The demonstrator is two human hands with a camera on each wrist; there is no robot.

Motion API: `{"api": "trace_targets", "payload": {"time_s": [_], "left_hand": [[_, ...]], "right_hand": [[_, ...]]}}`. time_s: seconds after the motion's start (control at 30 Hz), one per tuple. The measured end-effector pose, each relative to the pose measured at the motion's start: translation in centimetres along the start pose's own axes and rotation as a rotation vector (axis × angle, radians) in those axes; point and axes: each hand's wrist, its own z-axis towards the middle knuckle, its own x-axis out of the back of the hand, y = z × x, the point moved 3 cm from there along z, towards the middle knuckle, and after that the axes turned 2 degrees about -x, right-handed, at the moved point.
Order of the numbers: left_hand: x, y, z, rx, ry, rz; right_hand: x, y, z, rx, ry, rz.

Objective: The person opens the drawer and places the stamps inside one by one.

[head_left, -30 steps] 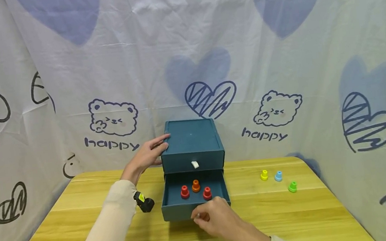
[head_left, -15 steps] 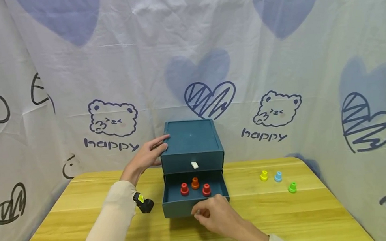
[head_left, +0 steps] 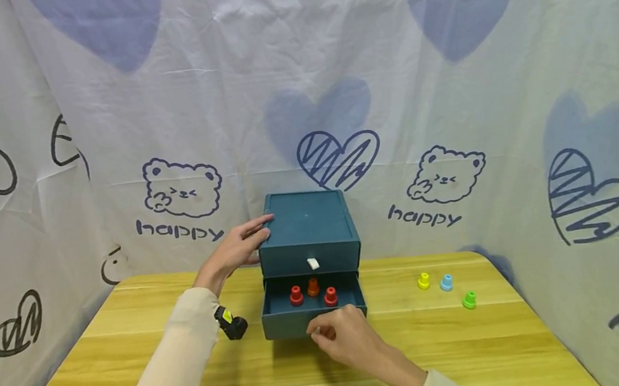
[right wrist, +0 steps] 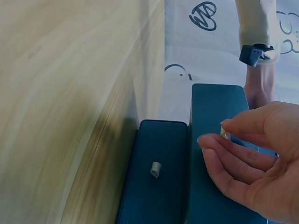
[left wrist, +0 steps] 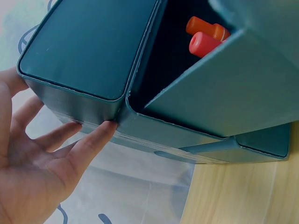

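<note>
A dark teal cabinet of small drawers stands on the table, its middle drawer pulled part way out. Inside that drawer sit two red pegs and an orange peg, each with a wider base. My right hand pinches the drawer's small white knob between thumb and fingers. At the cabinet's left side is my left hand, fingers extended along its top edge and side wall; in the left wrist view its fingertips touch the wall.
To the right on the wooden table stand a yellow peg, a light blue peg and a green peg. The upper drawer has a white knob, the lowest drawer another knob. A patterned white cloth hangs behind.
The middle drawer has slid inward, away from me, with my right hand moving along on its knob and the pegs riding inside. My left hand stays against the cabinet.
</note>
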Motion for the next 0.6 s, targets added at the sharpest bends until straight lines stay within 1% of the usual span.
{"api": "trace_targets", "payload": {"time_s": [0.23, 0.6], "left_hand": [[0.1, 0.2, 0.0, 0.017, 0.004, -0.016], [0.1, -0.1, 0.0, 0.006, -0.002, -0.004]], "right_hand": [[0.0, 0.4, 0.6, 0.037, 0.049, -0.020], [-0.1, 1.2, 1.8, 0.064, 0.112, -0.060]]}}
